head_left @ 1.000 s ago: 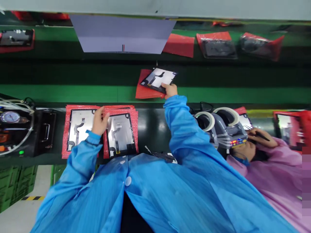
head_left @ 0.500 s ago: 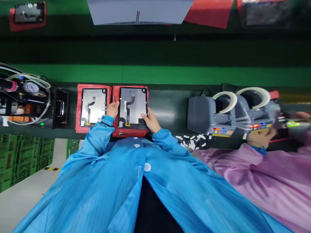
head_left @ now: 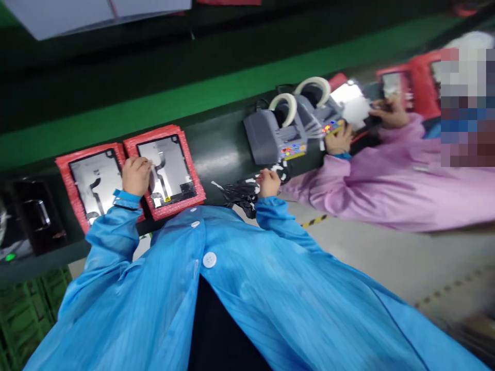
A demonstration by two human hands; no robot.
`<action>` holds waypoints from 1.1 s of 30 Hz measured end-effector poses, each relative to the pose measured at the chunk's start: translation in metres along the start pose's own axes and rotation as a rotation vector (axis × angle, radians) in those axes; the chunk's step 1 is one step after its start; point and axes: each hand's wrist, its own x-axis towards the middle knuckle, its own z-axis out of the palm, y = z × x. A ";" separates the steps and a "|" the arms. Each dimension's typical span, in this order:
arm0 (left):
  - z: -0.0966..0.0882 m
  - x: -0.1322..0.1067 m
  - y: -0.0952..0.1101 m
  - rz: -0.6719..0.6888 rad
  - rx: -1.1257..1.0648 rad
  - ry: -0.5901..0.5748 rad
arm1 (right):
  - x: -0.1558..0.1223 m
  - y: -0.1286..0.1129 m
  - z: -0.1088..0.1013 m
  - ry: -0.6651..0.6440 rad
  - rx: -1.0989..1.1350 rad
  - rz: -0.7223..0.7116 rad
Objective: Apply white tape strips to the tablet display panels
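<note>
A tablet screen panel [head_left: 176, 175], silver-backed with a black flex cable, lies on red bubble-wrap sheets [head_left: 199, 188]. Over its left edge is my left hand [head_left: 137, 175], fingers curled together; whatever they may hold is hidden. A second similar panel [head_left: 87, 178] lies on red wrap to the left, partly behind my left sleeve. Off to the right, my right hand [head_left: 268, 183] is closed, fingertips pinched, at a heap of black strips [head_left: 242, 191] with white tabs at the bench's front edge. I cannot make out what is in the pinch.
Two grey tape dispensers [head_left: 265, 134] with white tape rolls stand right of the panels. Beyond them, a co-worker in a pink sleeve [head_left: 367, 172] has one hand at a dispenser and the other at a bright panel [head_left: 351, 103]. A black box [head_left: 38, 214] stands at far left.
My right hand has left the panel's right edge and moved right to the black strips. My left hand now lies over the panel's left edge. The view has turned right and tilted.
</note>
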 end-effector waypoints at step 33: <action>0.021 0.021 -0.041 0.485 0.088 -0.345 | -0.118 -0.080 0.193 -0.817 -0.633 -0.586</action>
